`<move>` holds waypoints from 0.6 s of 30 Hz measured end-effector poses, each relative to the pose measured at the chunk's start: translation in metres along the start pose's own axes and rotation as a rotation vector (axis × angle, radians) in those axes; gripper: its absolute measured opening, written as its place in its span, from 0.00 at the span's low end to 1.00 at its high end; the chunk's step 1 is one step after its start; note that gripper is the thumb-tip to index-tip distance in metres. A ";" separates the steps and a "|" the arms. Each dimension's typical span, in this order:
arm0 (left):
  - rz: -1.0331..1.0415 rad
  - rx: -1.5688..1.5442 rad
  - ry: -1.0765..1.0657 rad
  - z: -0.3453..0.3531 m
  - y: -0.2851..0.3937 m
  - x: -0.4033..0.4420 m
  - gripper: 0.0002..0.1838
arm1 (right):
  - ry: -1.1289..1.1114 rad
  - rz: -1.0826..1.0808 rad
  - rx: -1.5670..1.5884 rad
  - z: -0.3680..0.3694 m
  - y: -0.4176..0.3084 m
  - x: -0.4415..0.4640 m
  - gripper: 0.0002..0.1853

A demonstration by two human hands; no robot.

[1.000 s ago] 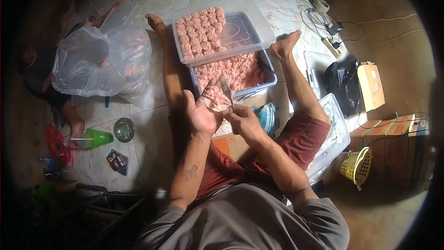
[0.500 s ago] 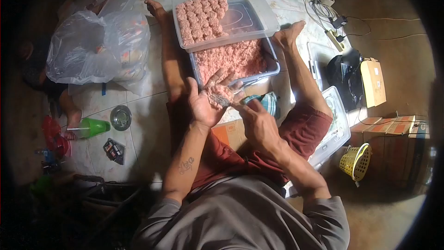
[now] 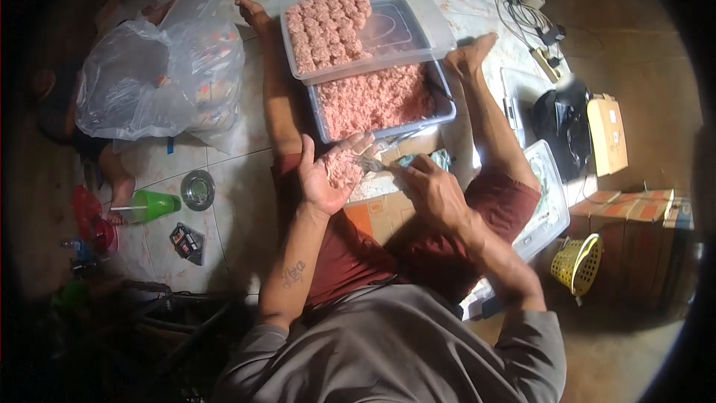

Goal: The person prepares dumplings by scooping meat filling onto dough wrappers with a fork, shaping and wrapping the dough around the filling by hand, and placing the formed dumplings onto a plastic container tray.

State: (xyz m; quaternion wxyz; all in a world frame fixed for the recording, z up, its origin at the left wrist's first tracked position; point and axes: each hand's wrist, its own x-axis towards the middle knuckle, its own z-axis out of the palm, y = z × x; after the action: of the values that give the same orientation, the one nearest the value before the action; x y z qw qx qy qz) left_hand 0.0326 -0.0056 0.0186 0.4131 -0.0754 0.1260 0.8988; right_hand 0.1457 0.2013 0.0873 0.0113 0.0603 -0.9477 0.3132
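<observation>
My left hand (image 3: pixel 326 185) is palm up with its fingers stretched out, carrying a lump of pink minced meat (image 3: pixel 341 170). In my right hand (image 3: pixel 431 192) is a small metal utensil (image 3: pixel 368 165) with a fork-like head. That head touches the edge of the lump near my left fingers. Just beyond my hands stands a blue-rimmed tub (image 3: pixel 418 131) of loose pink mince (image 3: pixel 373 101). Across its far part rests a clear plastic tray (image 3: pixel 403 60), with rows of mince balls (image 3: pixel 326 30) on its left side.
Between my legs lie cardboard (image 3: pixel 384 213) and a teal cloth (image 3: pixel 429 160). At left are a plastic bag (image 3: pixel 123 78), a green cup (image 3: pixel 156 207), a metal dish (image 3: pixel 198 190) and another person's foot (image 3: pixel 119 190). A yellow basket (image 3: pixel 578 263), cables (image 3: pixel 514 11) and boxes (image 3: pixel 619 213) stand right.
My left hand has come slightly nearer to me. The utensil has drawn back to the right, from the middle of the lump to its edge, and more of the mince shows.
</observation>
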 end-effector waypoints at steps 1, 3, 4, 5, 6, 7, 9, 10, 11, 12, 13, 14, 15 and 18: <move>0.029 -0.017 0.052 -0.004 0.002 0.000 0.55 | 0.030 -0.020 0.074 0.002 -0.003 -0.004 0.26; -0.048 -0.045 0.015 -0.011 0.004 -0.005 0.53 | 0.024 -0.092 0.070 0.009 -0.005 -0.008 0.25; -0.060 -0.046 0.022 -0.011 0.001 -0.007 0.53 | 0.020 -0.168 0.048 0.010 -0.006 -0.011 0.25; -0.069 -0.045 0.069 -0.008 -0.001 -0.006 0.52 | -0.037 -0.066 0.024 0.012 0.002 -0.012 0.24; -0.071 -0.044 0.112 -0.005 -0.001 -0.004 0.52 | -0.032 -0.065 0.020 0.006 0.000 -0.014 0.24; -0.059 -0.043 0.101 -0.004 0.002 0.002 0.52 | 0.024 -0.077 0.024 -0.002 -0.001 -0.012 0.24; -0.074 -0.006 0.043 -0.011 0.002 -0.006 0.53 | 0.102 0.008 0.143 -0.006 -0.010 -0.012 0.21; -0.091 0.015 0.007 -0.013 0.000 -0.007 0.54 | 0.101 0.015 0.147 -0.001 -0.012 -0.011 0.21; -0.101 -0.071 -0.039 -0.011 -0.005 -0.007 0.54 | 0.060 0.082 0.105 0.003 -0.011 -0.008 0.20; -0.112 -0.070 -0.044 -0.011 -0.010 -0.008 0.54 | 0.021 0.152 0.065 0.006 -0.009 -0.009 0.19; -0.039 -0.096 0.021 -0.010 -0.013 -0.008 0.54 | 0.020 0.098 0.009 0.007 -0.008 -0.011 0.20; 0.045 -0.122 0.086 -0.010 -0.012 -0.006 0.54 | 0.027 0.088 0.006 0.007 -0.007 -0.010 0.20; 0.075 -0.084 0.097 -0.008 -0.013 -0.008 0.54 | 0.077 0.110 0.056 0.007 -0.016 -0.010 0.20; 0.096 -0.114 0.018 -0.003 -0.021 -0.010 0.53 | 0.067 0.173 0.108 0.030 -0.027 -0.017 0.19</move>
State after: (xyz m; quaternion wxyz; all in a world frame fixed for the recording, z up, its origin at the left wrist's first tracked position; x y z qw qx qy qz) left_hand 0.0550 -0.0005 0.0149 0.3633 -0.1005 0.0819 0.9226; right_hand 0.1668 0.1643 0.0782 0.0127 -0.0318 -0.9303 0.3653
